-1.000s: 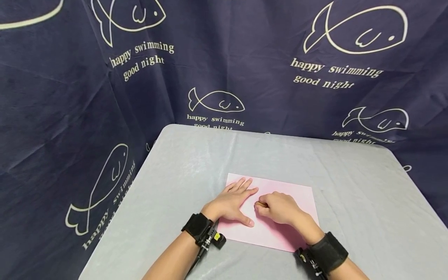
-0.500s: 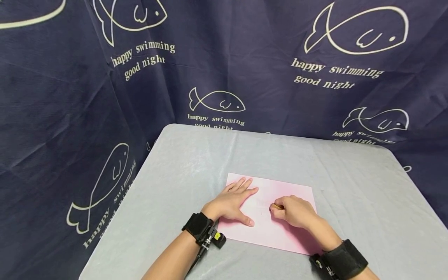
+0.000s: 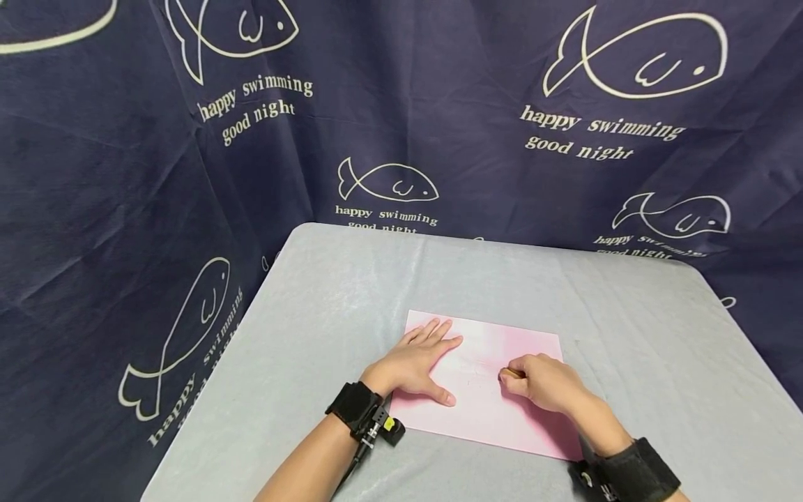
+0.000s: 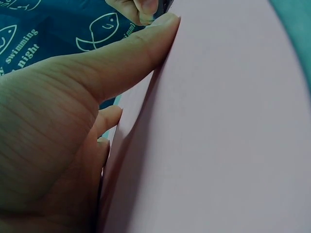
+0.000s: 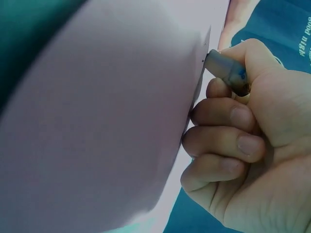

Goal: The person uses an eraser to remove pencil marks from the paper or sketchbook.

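Lying flat on the bench (image 3: pixel 314 293), the pink sheet (image 3: pixel 489 418) is being pinned by the spread left hand (image 3: pixel 414 362); a short pen (image 5: pixel 227 73) is being pinched by the right hand (image 3: pixel 542 383), to its right.

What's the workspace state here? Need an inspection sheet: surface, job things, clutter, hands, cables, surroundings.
Surface: table under a pale grey cover.
Job's things: pink paper sheet lies flat on it; a small pen-like tool touches the sheet, type unclear.
Clutter: nothing seen.
Hands: left hand flat, pressing the sheet; right hand curled, gripping the tool.
Cables: thin lead at the left wrist strap.
Surroundings: dark blue curtain printed with fish and "happy swimming good night".
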`<state>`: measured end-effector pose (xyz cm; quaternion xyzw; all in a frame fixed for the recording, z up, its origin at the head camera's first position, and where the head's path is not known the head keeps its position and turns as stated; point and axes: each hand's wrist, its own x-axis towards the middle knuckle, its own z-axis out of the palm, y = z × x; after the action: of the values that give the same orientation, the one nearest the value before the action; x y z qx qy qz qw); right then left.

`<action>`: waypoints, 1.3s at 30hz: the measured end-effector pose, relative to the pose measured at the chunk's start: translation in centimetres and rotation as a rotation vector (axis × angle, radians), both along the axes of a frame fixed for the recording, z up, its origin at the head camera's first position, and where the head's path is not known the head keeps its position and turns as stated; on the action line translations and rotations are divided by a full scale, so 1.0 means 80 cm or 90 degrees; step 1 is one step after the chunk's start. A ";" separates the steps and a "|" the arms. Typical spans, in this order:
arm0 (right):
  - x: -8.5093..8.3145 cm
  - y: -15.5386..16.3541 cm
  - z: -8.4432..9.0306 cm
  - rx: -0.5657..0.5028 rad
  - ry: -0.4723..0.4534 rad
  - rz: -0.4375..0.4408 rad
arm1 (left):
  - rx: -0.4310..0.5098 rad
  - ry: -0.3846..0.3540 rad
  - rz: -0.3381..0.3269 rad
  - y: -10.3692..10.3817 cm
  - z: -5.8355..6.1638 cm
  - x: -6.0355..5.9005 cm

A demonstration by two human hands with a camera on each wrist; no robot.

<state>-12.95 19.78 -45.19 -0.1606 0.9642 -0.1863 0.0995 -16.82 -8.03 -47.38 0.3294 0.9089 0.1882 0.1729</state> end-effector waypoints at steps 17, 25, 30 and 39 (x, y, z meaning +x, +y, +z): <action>-0.002 -0.042 0.008 0.073 0.102 0.053 | -0.003 -0.001 0.001 -0.006 0.000 0.001; -0.010 -0.071 0.007 0.086 0.105 0.057 | -0.006 0.000 -0.002 -0.003 0.003 0.000; -0.013 -0.088 0.002 0.071 0.114 0.074 | -0.013 0.001 -0.004 -0.002 0.003 -0.001; -0.015 -0.088 -0.007 0.053 0.068 0.026 | -0.013 0.004 -0.006 0.000 0.003 -0.001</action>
<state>-14.18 12.77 -45.74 -0.1859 0.9715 -0.1350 0.0582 -16.92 -8.04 -47.16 0.3322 0.9099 0.1768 0.1743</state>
